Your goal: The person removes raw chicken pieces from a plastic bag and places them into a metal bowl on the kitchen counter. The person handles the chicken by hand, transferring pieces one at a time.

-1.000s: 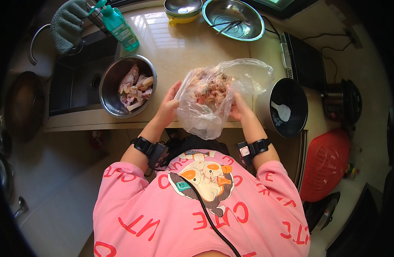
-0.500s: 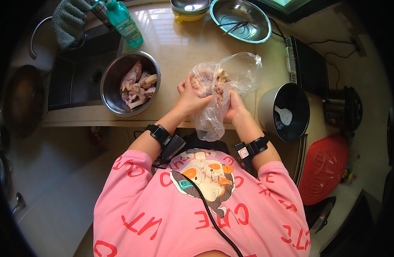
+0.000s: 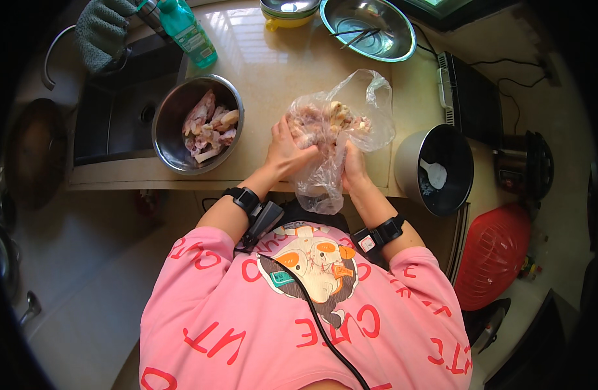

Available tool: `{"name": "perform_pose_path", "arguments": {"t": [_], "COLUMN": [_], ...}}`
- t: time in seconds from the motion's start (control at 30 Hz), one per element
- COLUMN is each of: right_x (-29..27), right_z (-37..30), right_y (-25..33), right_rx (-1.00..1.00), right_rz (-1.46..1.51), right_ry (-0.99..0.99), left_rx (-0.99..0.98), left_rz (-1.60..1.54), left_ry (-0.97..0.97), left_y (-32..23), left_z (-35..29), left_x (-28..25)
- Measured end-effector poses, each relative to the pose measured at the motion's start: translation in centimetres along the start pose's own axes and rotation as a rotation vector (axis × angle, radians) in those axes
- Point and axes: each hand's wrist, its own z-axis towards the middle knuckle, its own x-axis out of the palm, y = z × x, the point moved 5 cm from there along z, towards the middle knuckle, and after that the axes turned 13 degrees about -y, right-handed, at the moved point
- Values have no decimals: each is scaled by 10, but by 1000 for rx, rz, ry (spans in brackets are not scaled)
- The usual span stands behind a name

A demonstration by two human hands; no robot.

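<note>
A clear plastic bag [image 3: 322, 170] with pieces of raw meat [image 3: 338, 117] in it rests on the counter in front of me. My left hand [image 3: 287, 151] is wrapped round the bag's left side, thumb toward the middle. On the right side, my right hand [image 3: 355, 164] grips the plastic close to the counter's front edge; its fingertips are partly hidden by the bag. Left of the bag stands a steel bowl [image 3: 161, 140] holding several pieces of raw, bony meat [image 3: 211, 127].
A dark sink [image 3: 110, 140] lies at the left, with a green bottle [image 3: 194, 40] behind the bowl. At the back is a steel basin [image 3: 377, 49] with chopsticks across it. To the right are a pot [image 3: 409, 172] with a white rice paddle [image 3: 434, 174] and a red plastic cover [image 3: 497, 257].
The bag's upper part has spread and more of the meat shows through it. My right hand has shifted slightly and now holds the plastic nearer the front.
</note>
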Motion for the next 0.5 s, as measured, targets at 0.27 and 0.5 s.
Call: {"name": "perform_pose_path", "arguments": {"t": [0.27, 0.5], "right_x": [-4, -16], "right_z": [4, 11], "right_y": [-8, 2], "right_rx": [-25, -15], "right_rz": [18, -21], "right_ry": [11, 222], "left_rx": [23, 144], "left_rz": [-83, -118], "left_ry": [24, -10], "left_y": [5, 17], "left_z": [3, 0], "left_x": [0, 4]}}
